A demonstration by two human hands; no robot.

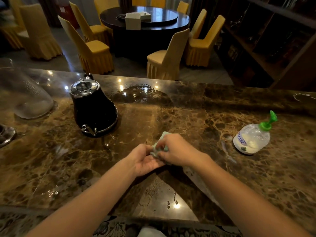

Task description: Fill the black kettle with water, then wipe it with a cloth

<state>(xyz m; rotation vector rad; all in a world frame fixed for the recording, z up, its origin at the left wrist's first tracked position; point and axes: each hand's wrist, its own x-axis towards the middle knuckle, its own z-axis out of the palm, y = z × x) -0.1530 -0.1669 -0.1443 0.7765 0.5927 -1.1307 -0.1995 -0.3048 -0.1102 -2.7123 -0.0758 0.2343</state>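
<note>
The black kettle [94, 106] with a chrome lid stands upright on the brown marble counter [196, 120], left of centre, lid on. A small pale green cloth [156, 148] is bunched between both hands in the middle of the counter. My right hand [176, 149] pinches the cloth from above, fingers curled over it. My left hand [145, 159] lies palm up under the cloth and holds its lower edge. Both hands are a hand's width to the right of and nearer than the kettle, not touching it.
A clear glass jug [27, 98] stands at the far left, a metal dish [6, 135] at the left edge. A pump bottle with a green top [253, 137] sits at the right. Water droplets lie on the counter near me. Yellow chairs and a round table stand beyond.
</note>
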